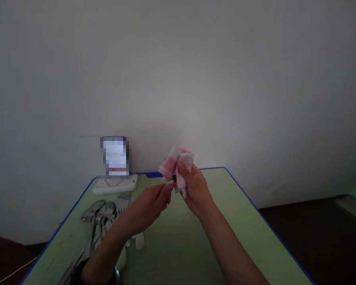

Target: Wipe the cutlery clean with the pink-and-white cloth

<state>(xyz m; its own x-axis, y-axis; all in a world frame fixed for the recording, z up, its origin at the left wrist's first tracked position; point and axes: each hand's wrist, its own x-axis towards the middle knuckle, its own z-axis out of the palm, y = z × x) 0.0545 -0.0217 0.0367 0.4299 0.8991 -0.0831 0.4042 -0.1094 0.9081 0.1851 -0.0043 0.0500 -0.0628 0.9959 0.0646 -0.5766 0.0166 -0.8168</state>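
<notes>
cloth: it's pink n white, all bunched up, sitting up in the air over the far end of the bench, in front of the wall.
right hand: it's closing round the cloth, w/ the thumb pressing on the front n the fingers wrapping behind. the cloth is poking out the top n hanging a bit below.
left hand: it's reaching up just beside the right hand, w/ fingertips pinching together at the low edge of the cloth. i can't tell if it's really gripping the cloth or only touching it.
dark bit: sth small n dark is showing between the 2 hands. too small to tell what it is.
how it's feeling, prob: the cloth is looking soft, light n floppy. not slippy, not breaky. it's folding any way u squeeze it.
where to grab: i think a bunch in the fist is working fine. pinching a corner or edge is better for opening it out.
spoons n forks: they're lying in a shiny pile on the left of the bench, under the left arm, well apart from the cloth.
white stand: it's sitting at the back left of the bench, by the wall, holding up a blurry card.
</notes>
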